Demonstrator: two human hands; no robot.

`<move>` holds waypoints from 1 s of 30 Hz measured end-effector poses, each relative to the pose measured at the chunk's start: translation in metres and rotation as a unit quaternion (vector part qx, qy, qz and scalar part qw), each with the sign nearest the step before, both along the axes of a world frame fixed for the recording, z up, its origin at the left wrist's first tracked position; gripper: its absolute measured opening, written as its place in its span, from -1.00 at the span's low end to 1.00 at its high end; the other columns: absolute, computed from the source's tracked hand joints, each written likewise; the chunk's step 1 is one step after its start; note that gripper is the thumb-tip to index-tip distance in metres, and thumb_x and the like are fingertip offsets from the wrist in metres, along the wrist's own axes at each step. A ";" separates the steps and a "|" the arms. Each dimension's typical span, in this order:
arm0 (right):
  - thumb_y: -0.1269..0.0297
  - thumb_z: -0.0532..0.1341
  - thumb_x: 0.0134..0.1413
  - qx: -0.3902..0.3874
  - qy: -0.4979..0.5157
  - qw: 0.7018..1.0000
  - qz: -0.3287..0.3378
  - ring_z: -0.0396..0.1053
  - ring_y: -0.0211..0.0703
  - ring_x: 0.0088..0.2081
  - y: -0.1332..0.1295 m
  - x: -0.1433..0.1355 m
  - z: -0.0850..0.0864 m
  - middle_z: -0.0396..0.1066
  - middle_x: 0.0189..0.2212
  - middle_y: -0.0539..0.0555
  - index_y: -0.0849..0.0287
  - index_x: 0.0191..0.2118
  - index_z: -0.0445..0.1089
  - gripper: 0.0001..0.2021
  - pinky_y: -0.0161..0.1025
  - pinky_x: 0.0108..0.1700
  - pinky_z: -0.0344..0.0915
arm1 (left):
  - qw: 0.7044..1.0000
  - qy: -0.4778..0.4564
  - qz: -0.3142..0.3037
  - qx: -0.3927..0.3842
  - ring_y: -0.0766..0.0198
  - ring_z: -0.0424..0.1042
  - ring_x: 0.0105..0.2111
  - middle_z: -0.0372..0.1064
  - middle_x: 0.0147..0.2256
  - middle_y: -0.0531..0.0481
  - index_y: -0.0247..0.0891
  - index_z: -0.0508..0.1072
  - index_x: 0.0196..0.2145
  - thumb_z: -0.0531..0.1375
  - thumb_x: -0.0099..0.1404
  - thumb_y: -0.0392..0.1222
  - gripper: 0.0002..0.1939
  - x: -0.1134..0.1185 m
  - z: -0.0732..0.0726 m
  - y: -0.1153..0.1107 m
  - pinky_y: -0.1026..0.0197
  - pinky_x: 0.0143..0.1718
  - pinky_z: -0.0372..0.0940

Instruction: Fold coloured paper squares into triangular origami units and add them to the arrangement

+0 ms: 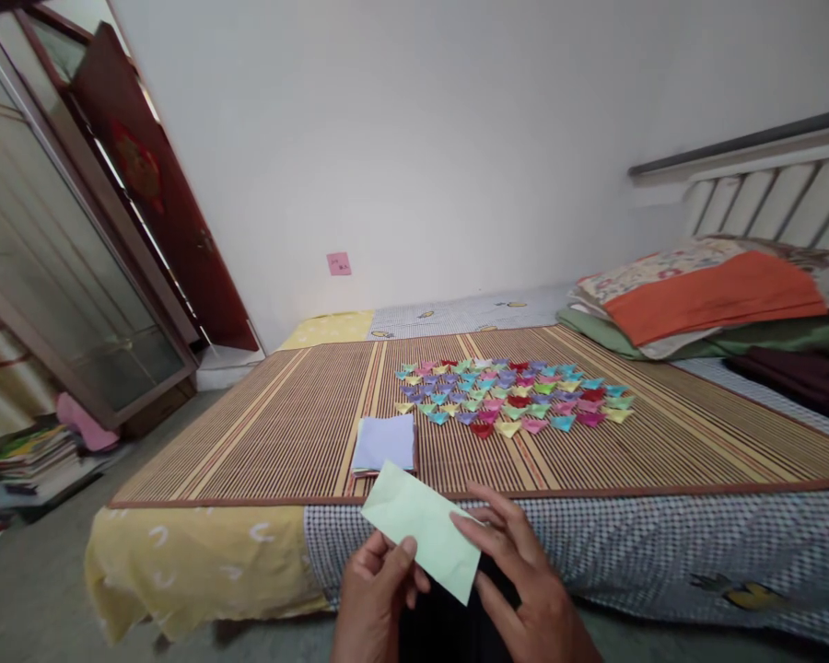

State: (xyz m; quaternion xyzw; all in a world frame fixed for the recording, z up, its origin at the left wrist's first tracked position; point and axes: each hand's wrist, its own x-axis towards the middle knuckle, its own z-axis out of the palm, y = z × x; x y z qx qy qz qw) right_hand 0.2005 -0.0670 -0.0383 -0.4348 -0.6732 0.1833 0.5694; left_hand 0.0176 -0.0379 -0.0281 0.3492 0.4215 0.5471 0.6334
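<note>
A pale green rectangle of paper [425, 529], tilted down to the right, is held at its lower left edge between the thumb and fingers of my left hand [379, 589]. My right hand [521, 571] has its fingers spread at the paper's right end, with a fingertip at its upper edge. Just beyond the paper, a stack of square sheets [385, 444] with a lavender one on top lies on the striped mat [283, 414]. To the right of the stack, many small folded paper pieces [518, 401] in several colours are laid out in rows.
The mat covers a bed with a yellow and checked sheet [207, 562]. Pillows [711, 295] and dark folded cloth [801, 378] lie at the right. At the left are a red door [158, 184] and a pile of books [34, 456]. A pink note [339, 264] is on the wall.
</note>
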 end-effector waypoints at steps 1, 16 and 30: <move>0.52 0.22 0.15 -0.002 -0.001 1.000 0.001 0.42 0.11 0.16 0.001 0.000 0.000 0.32 0.29 0.09 -0.13 0.09 0.58 -0.52 -0.04 0.17 0.42 | 1.000 -0.001 -0.001 -0.003 0.45 0.22 -0.65 0.43 -0.63 0.01 -0.38 0.60 -0.36 0.53 0.00 0.07 -0.55 0.001 0.001 0.000 0.41 -0.60 0.09; 0.10 0.24 0.30 -0.098 0.125 0.987 -0.022 0.52 -0.01 -0.25 0.003 -0.016 0.000 0.54 -0.31 0.12 0.10 -0.40 0.44 -0.74 -0.25 -0.19 0.43 | 0.999 -0.030 -0.027 0.016 0.10 0.59 -0.40 0.63 -0.31 -0.25 -0.36 0.68 -0.24 0.48 0.06 0.13 -0.52 0.010 -0.002 -0.008 0.22 -0.45 0.43; -0.05 0.35 0.14 -0.152 0.198 0.967 -0.044 0.42 -0.12 -0.48 0.002 -0.028 -0.011 0.42 -0.54 0.00 0.10 -0.38 0.40 -0.68 -0.29 -0.41 0.37 | 0.999 -0.004 0.027 0.037 0.23 0.49 -0.54 0.57 -0.54 -0.13 -0.35 0.62 -0.36 0.50 0.04 0.10 -0.57 0.018 -0.005 -0.010 0.34 -0.57 0.27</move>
